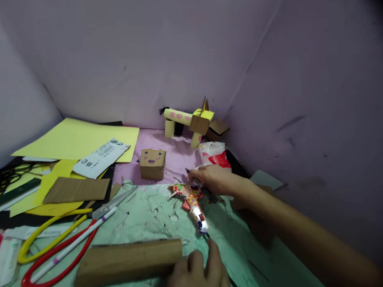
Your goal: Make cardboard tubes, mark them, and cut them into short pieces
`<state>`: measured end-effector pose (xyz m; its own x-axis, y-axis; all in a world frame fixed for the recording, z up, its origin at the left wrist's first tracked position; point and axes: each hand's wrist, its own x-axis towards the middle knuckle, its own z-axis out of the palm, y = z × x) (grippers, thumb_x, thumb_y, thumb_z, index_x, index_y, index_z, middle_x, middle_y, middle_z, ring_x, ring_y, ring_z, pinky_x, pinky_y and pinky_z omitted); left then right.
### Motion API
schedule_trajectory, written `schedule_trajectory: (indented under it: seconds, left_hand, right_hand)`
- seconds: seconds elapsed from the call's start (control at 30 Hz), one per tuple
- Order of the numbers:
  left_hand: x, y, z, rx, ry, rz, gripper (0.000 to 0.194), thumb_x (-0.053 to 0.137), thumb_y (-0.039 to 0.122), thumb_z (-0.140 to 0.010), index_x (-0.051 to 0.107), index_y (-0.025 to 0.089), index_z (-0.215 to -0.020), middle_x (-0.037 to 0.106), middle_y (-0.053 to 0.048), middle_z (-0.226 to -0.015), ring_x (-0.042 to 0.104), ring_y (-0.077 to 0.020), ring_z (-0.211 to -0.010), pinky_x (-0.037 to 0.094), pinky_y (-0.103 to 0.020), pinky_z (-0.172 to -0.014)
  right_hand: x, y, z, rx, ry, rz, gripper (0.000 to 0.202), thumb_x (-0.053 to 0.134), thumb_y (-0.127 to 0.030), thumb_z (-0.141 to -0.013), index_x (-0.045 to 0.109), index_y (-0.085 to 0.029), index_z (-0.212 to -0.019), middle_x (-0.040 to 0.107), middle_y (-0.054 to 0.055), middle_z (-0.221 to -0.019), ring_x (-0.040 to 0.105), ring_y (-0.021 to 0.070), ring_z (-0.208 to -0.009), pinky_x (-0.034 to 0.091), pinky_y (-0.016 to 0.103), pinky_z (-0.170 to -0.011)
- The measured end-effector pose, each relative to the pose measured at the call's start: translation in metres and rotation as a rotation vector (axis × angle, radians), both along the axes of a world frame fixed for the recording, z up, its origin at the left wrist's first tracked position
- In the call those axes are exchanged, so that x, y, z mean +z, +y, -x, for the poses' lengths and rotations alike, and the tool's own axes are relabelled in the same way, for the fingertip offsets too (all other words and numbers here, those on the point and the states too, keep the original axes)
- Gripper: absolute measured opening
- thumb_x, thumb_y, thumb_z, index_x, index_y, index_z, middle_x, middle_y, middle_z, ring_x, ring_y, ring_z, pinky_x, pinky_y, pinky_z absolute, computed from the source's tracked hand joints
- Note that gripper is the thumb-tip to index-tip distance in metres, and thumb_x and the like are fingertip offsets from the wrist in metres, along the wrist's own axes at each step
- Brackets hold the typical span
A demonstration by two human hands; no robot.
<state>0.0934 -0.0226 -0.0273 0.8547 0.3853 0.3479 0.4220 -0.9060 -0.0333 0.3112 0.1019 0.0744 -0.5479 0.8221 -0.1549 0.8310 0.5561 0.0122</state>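
Observation:
A glue gun (191, 202) with a bright floral pattern lies on the green surface, its orange nozzle pointing left and its red trigger toward me. My right hand (213, 179) is just behind its rear end, fingers closed. A thin dark tip (188, 171) pokes out beyond those fingers; what it belongs to is hidden. At the bottom, my left hand (200, 271) is curled at the handle's foot, fingers closed on the black cord (207, 235). Beside that hand lies a brown cardboard tube (129, 263).
Red-and-yellow-handled scissors (103, 210) lie left, with a white stick (72, 244) across them. Yellow paper (75, 137) and cardboard (76, 189) are piled behind. A cardboard cube (153, 165), a paper giraffe (181, 117) and a red-white packet (213, 154) stand farther back. Walls enclose the table.

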Motion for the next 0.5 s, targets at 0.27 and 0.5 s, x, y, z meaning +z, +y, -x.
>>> schedule_trajectory:
  seconds: [0.27,0.5]
  left_hand:
    - [0.027,0.046,-0.069,-0.129,0.248,-0.191,0.019,0.054,0.025,-0.088,0.067,0.013,-0.082,0.067,-0.013,-0.082,0.061,-0.0226,-0.064,0.045,-0.033,-0.049]
    - [0.04,0.046,-0.054,-0.072,0.267,-0.228,0.019,0.053,0.028,-0.09,0.065,0.013,-0.087,0.068,-0.014,-0.102,0.063,-0.0191,-0.06,0.045,-0.027,-0.042]
  right_hand:
    - [-0.015,0.003,-0.009,0.04,0.019,-0.074,0.025,0.058,-0.015,-0.079,0.061,-0.02,-0.102,0.072,0.007,-0.086,0.064,0.0195,-0.078,0.037,0.027,-0.065]
    - [0.015,0.002,-0.027,-0.173,0.082,-0.276,0.032,0.058,-0.009,-0.071,0.06,-0.018,-0.101,0.071,0.009,-0.09,0.063,0.0229,-0.083,0.036,0.03,-0.068]
